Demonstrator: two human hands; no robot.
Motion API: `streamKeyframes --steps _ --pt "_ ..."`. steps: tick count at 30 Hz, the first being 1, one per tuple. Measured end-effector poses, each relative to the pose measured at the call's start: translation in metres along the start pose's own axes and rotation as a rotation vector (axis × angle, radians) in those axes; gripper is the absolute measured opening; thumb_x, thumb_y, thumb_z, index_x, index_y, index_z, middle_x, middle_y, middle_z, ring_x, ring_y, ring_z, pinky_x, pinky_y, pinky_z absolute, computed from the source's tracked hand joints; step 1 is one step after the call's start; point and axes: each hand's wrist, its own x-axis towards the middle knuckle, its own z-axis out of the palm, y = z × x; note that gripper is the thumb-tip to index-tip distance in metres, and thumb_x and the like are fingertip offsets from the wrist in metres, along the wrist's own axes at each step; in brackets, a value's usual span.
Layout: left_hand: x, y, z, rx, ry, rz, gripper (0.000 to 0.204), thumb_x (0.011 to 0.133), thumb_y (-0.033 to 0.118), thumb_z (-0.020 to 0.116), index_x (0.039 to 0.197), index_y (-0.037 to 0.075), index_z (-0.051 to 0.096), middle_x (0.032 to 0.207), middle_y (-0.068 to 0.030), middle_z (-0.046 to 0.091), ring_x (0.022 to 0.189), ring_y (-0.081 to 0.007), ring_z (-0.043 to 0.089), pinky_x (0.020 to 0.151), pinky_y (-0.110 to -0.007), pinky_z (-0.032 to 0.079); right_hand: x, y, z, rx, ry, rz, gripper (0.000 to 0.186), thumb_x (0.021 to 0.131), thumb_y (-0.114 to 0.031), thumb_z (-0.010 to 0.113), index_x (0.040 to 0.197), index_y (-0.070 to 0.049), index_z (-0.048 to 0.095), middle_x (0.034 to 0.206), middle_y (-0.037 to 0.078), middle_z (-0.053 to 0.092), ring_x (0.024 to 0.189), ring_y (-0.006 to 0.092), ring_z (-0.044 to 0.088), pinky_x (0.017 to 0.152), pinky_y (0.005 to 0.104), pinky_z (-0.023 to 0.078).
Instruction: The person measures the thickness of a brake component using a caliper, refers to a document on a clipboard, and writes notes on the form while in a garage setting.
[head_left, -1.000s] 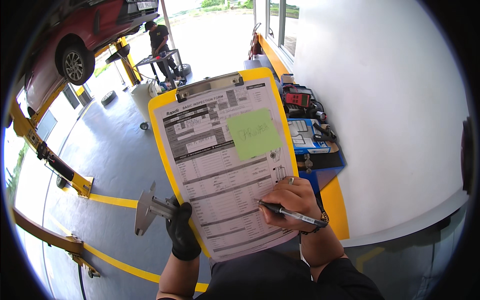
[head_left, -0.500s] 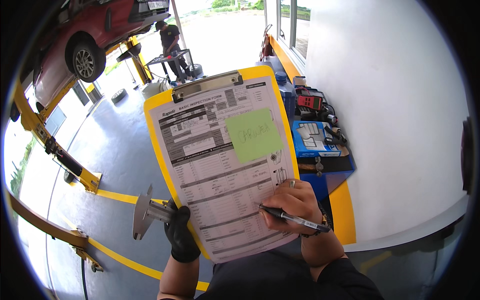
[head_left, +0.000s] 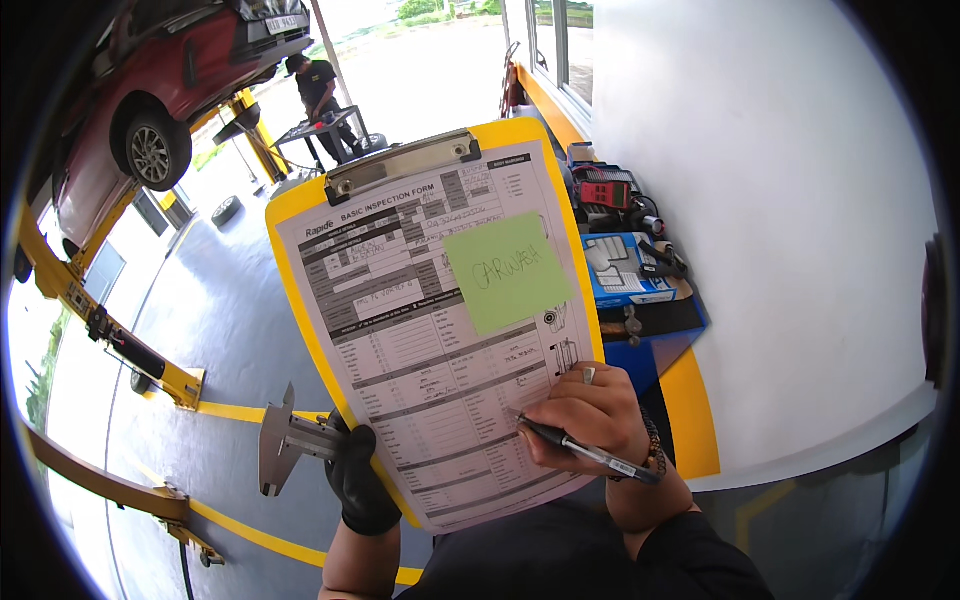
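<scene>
My left hand (head_left: 362,485), in a black glove, grips the lower left edge of a yellow clipboard (head_left: 518,132). The same hand keeps hold of a metal vernier caliper (head_left: 277,452), whose jaws stick out to the left. Under the clipboard's metal clip (head_left: 402,166) lies a printed form (head_left: 440,430) with handwriting on it. A green sticky note (head_left: 507,274) covers part of its upper right. My bare right hand (head_left: 592,415), wearing a ring and a bracelet, rests on the form's lower right. It pinches a black-and-clear pen (head_left: 596,456), tip at the paper.
Right of the clipboard, a blue surface (head_left: 665,345) bears a blue box (head_left: 625,265), a red meter (head_left: 606,194) and a hammer (head_left: 630,322). A white wall (head_left: 780,250) stands beyond. At left, a yellow lift (head_left: 180,385) raises a red car (head_left: 95,130). Another person (head_left: 318,88) stands at a cart.
The clipboard appears slightly larger and a little further left, and the surroundings have shifted left with my view. Both hands keep their grips; the pen tip stays over nearly the same spot.
</scene>
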Motion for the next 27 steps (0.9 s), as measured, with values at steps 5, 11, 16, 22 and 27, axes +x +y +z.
streamKeyframes --steps 5,11,16,22,27 --pt "0.002 0.003 0.002 -0.034 -0.014 -0.023 0.044 0.091 0.020 0.054 0.128 -0.004 0.054 0.111 -0.0187 0.069 0.091 -0.0259 0.070 0.081 -0.034 0.056 -0.001 -0.005 -0.006 0.046 0.020 0.012 0.020 0.073 -0.013 0.081 0.081 -0.005 0.065 0.068 0.007 0.067 0.057 0.0197 0.067 0.054 0.0309 0.051" --pt "0.004 0.010 0.011 -0.110 -0.089 -0.048 0.046 0.090 0.021 0.057 0.129 -0.004 0.054 0.111 -0.0193 0.069 0.092 -0.0272 0.070 0.082 -0.036 0.057 0.003 -0.016 -0.013 0.015 0.002 0.015 0.018 0.074 -0.013 0.080 0.081 -0.006 0.065 0.068 0.007 0.067 0.057 0.0209 0.066 0.054 0.0310 0.051" --pt "0.003 0.015 0.015 -0.125 -0.082 -0.080 0.046 0.089 0.021 0.058 0.127 -0.004 0.055 0.110 -0.0187 0.069 0.093 -0.0278 0.070 0.083 -0.037 0.057 0.007 -0.026 -0.017 -0.043 -0.002 0.027 0.019 0.073 -0.014 0.080 0.080 -0.006 0.065 0.069 0.007 0.067 0.058 0.0210 0.067 0.055 0.0311 0.051" --pt "0.000 0.015 0.014 -0.134 -0.068 -0.089 0.045 0.088 0.021 0.058 0.126 -0.003 0.055 0.110 -0.0181 0.069 0.092 -0.0275 0.070 0.083 -0.038 0.057 0.010 -0.035 -0.022 -0.088 -0.043 0.037 0.018 0.073 -0.012 0.080 0.081 -0.007 0.065 0.069 0.006 0.067 0.058 0.0207 0.067 0.054 0.0308 0.051" --pt "-0.002 0.016 0.017 -0.158 -0.050 -0.129 0.045 0.089 0.021 0.058 0.127 -0.003 0.055 0.110 -0.0178 0.069 0.094 -0.0273 0.069 0.084 -0.037 0.056 0.011 -0.035 -0.021 -0.084 -0.026 0.037 0.018 0.073 -0.012 0.080 0.081 -0.007 0.065 0.068 0.006 0.066 0.057 0.0205 0.066 0.054 0.0302 0.050"
